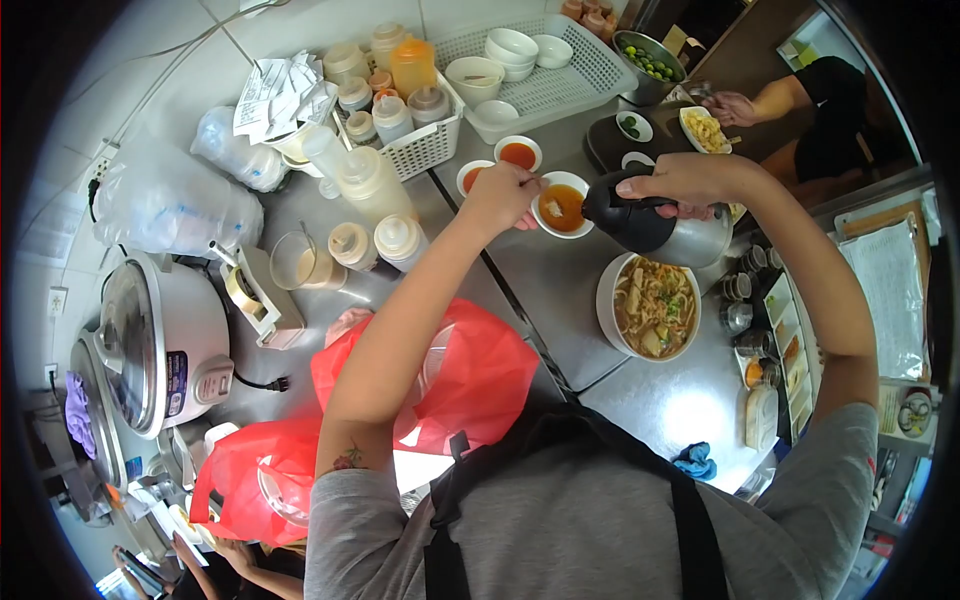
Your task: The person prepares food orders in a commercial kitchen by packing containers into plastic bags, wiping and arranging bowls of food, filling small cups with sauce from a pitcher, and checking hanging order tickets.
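Note:
In my right hand (690, 187) is the handle of a steel kettle with a black top (640, 222). Its spout tips down over a small white bowl of orange-brown broth (562, 208) with a pale piece in it. My left hand (508, 200) has its fingers closed at that bowl's left rim; the palm side is hidden. Two small bowls of red-orange sauce, one behind (518, 153) and one partly covered by my left hand (470, 176), stand close by. Below the kettle, a large white bowl of noodle soup (652, 308) rests on the steel counter.
Red bags (465, 375) lie under my left forearm. Squeeze bottles (400, 240) and a white basket of bottles (425, 140) stand left. Behind is a rack of white bowls (580, 85). A co-worker's hand (732, 107) is beside a plate of yellow food (705, 130). Condiment containers (785, 325) line the right.

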The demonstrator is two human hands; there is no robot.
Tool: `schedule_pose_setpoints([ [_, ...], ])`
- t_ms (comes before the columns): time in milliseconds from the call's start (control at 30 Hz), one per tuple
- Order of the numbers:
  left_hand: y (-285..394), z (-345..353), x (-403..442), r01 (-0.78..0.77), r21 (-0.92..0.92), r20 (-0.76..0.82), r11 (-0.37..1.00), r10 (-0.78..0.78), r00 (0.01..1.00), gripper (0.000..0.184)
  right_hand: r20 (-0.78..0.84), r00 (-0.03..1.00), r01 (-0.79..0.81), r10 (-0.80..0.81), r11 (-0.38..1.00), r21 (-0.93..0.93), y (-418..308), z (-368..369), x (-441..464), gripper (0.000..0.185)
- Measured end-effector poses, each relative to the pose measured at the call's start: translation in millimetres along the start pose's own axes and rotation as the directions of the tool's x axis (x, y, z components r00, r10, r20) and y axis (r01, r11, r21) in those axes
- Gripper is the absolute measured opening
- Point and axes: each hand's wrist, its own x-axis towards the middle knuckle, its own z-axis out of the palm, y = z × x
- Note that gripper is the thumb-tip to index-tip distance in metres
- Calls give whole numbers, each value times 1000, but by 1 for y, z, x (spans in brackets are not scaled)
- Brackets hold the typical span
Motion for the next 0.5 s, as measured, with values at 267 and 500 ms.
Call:
schedule_pose_setpoints([
  [267, 11, -5, -2, 20, -42, 24, 999, -19, 1000, 30, -66, 997, -23, 33, 989, 150, 18, -6, -8, 68],
  [500, 53, -20, -15, -26, -17, 1, 1000, 26, 1000, 27, -226, 972, 171, -67, 859, 482, 45, 4, -31, 62],
])
